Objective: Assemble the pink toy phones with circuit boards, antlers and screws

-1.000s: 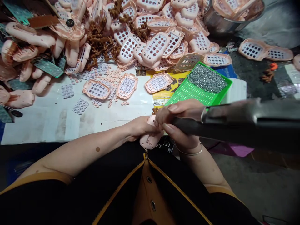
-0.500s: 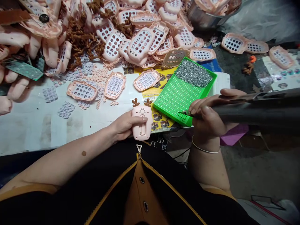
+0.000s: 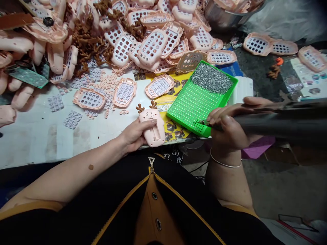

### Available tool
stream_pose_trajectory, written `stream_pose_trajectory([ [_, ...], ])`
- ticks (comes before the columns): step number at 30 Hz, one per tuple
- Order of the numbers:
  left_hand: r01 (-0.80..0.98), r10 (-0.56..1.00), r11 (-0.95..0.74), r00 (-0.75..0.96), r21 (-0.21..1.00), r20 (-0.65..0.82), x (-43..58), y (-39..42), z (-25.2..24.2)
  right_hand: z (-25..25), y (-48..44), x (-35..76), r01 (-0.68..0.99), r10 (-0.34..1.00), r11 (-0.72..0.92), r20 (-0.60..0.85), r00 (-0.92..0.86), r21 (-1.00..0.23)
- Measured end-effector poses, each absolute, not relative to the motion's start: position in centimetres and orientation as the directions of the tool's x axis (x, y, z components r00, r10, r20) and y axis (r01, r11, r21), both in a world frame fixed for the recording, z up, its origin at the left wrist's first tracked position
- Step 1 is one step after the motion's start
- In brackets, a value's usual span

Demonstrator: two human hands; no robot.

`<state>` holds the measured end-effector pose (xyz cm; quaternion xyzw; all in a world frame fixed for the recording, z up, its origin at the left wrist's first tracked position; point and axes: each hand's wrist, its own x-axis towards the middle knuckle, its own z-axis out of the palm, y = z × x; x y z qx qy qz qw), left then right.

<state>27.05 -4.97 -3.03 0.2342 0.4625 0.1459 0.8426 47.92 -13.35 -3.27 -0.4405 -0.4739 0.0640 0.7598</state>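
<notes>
My left hand [image 3: 134, 134] is closed around a pink toy phone [image 3: 154, 131] with brown antlers, its back facing up and the thumb lying across the battery recess. In my right hand [image 3: 227, 127] is a dark electric screwdriver [image 3: 276, 120], held level with its bit pointing left. The bit tip reaches the perforated lower part of a green screw tray [image 3: 178, 105]. Many small metal screws [image 3: 211, 78] are heaped at the tray's far end. Whether a screw sits on the bit is too small to tell.
A big pile of pink shells [image 3: 153, 44] fills the back, with brown antler pieces [image 3: 89, 44] at its left. Grey keypads [image 3: 73, 119] and pink shell halves [image 3: 89, 98] lie on the white table. A metal bowl [image 3: 224, 20] stands at the back right.
My left hand has tilted the toy phone so its antlers lean left, and raised it slightly. My right hand and the screwdriver have hardly moved over the tray.
</notes>
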Motion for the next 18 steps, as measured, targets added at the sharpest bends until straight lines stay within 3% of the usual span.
stream_pose_trajectory([
  [5,-0.111,0.533,0.824,0.485,0.556,-0.693,27.5,-5.2,-3.3,-1.2,-14.4,45.3,0.154,0.572,0.652,0.615,0.543,-0.742],
  [9,-0.120,0.548,0.810,0.502,0.574,-0.669,27.5,-5.3,-3.8,-0.8,-14.9,42.5,0.010,0.701,0.647,0.601,0.383,-0.762],
  [18,-0.124,0.547,0.808,0.524,0.577,-0.653,27.5,-5.2,-3.8,-2.7,-15.3,41.6,0.002,0.826,0.501,0.478,0.299,-0.866],
])
